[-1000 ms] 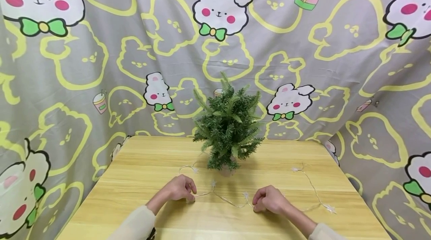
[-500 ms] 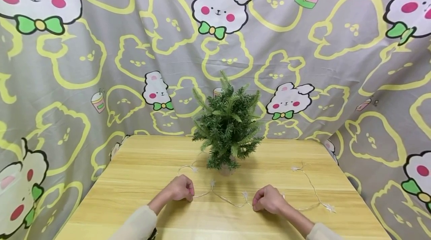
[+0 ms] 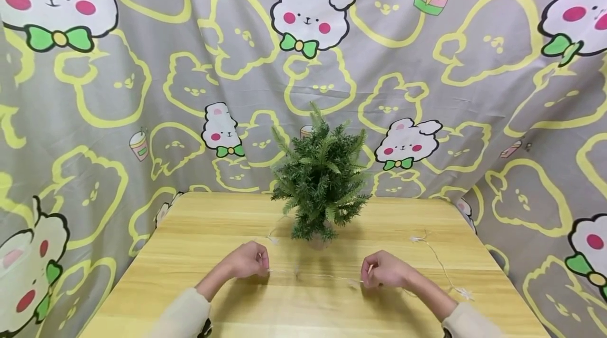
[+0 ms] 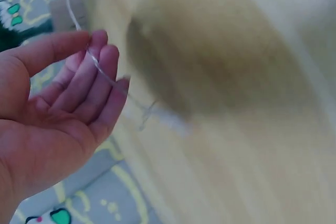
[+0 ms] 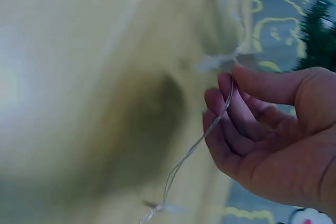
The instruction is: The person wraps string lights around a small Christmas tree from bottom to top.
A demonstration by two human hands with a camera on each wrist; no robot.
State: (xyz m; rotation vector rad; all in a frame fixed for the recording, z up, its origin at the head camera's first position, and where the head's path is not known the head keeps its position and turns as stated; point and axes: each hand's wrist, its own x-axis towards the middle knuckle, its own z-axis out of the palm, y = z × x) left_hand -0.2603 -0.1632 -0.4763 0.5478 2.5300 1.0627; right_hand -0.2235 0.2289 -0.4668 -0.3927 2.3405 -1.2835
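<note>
A thin clear string of star-shaped fairy lights (image 3: 327,276) runs nearly straight between both hands, in front of a small artificial fir tree (image 3: 322,174). My left hand (image 3: 248,260) pinches the wire between thumb and index finger; in the left wrist view, a length of wire (image 4: 100,69) trails across its other fingers to a blurred star. On the other side, my right hand (image 3: 386,269) pinches the wire the same way. The right wrist view has a pale star (image 5: 214,62) just past its fingertips, and a doubled wire (image 5: 197,142) hanging below.
The wooden table (image 3: 213,211) carries everything. At the right lies the rest of the string, with one star (image 3: 464,292) nearer and another star (image 3: 417,239) farther back. Another star (image 3: 273,240) lies left of the tree's base. A patterned curtain (image 3: 189,85) encloses the table.
Both hands have risen and spread somewhat apart. The wire between them, curved and slack before, is now drawn almost straight. The tree has stayed in place.
</note>
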